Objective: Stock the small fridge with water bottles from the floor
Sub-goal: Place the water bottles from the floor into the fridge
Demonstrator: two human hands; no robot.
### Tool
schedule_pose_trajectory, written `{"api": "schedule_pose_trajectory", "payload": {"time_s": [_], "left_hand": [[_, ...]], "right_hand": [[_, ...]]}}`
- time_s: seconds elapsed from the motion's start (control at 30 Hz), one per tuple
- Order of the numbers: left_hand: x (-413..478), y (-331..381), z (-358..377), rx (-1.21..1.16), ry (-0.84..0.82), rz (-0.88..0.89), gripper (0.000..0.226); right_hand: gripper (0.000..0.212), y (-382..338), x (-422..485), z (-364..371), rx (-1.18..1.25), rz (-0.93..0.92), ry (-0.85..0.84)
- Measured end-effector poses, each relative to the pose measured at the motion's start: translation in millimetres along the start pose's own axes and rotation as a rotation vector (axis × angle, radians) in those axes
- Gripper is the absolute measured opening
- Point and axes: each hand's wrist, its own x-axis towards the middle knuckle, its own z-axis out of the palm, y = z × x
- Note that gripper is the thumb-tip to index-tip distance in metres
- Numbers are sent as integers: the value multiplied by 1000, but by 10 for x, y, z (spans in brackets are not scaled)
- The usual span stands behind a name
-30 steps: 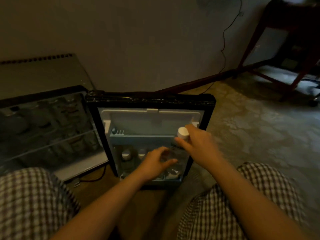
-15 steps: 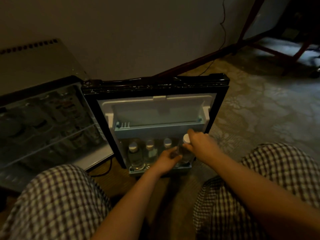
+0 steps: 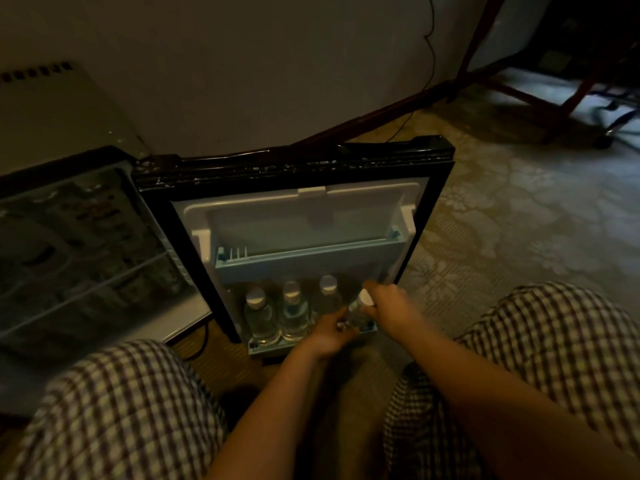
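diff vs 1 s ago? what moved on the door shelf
Both hands lowered the fourth bottle into the lower door shelf, right hand on its cap, left hand at its base; still gripped, tilted. The three bottles beside it stayed put.

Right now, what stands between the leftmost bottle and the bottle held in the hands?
In the head view, two upright capped bottles stand between the leftmost bottle and the held bottle, all on the lower door shelf.

fourth bottle [image 3: 358, 311] tilted, three bottles [image 3: 292, 315] upright
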Motion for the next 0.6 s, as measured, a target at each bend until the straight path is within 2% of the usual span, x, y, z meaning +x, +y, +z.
{"api": "schedule_pose_trajectory", "payload": {"time_s": [0.2,0.33,0.47,0.6], "left_hand": [[-21,4,23,50,-14,-18,58],[-83,125,43,189,-39,-53,43],[-250,196,-8,322,-38,-45,40],[-443,151,-135,411,-23,-112,38]], "right_hand": [[39,19,167,57,85,61,-46],[47,54,203,55,137,107,-41],[50,53,97,162,179,101,-131],[34,22,-80,72,83,74,-276]]}}
